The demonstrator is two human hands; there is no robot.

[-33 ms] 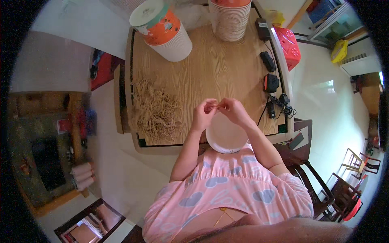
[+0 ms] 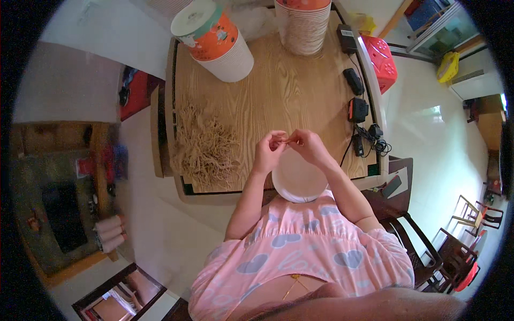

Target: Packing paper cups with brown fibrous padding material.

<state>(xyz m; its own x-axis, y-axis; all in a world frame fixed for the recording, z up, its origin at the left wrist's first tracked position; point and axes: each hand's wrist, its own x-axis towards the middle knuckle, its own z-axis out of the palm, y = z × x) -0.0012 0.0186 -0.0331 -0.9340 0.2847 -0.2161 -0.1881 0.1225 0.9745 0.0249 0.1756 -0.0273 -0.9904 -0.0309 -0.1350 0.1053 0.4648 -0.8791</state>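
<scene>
My left hand (image 2: 270, 148) and my right hand (image 2: 309, 146) meet with fingertips pinched together at the far rim of a white round tub (image 2: 300, 176). The tub rests against my body at the table's near edge. What the fingers hold is too small to make out. To the left of my hands lies a loose heap of brown, string-like strands (image 2: 206, 147). Both hands are closed.
On the wood-grain table (image 2: 289, 96), a stack of white tubs with an orange printed top (image 2: 219, 45) leans at the far left. Another tub stack (image 2: 304, 29) stands farther back. Black chargers with cables (image 2: 358, 109) line the right edge, beside a red stool (image 2: 379, 61).
</scene>
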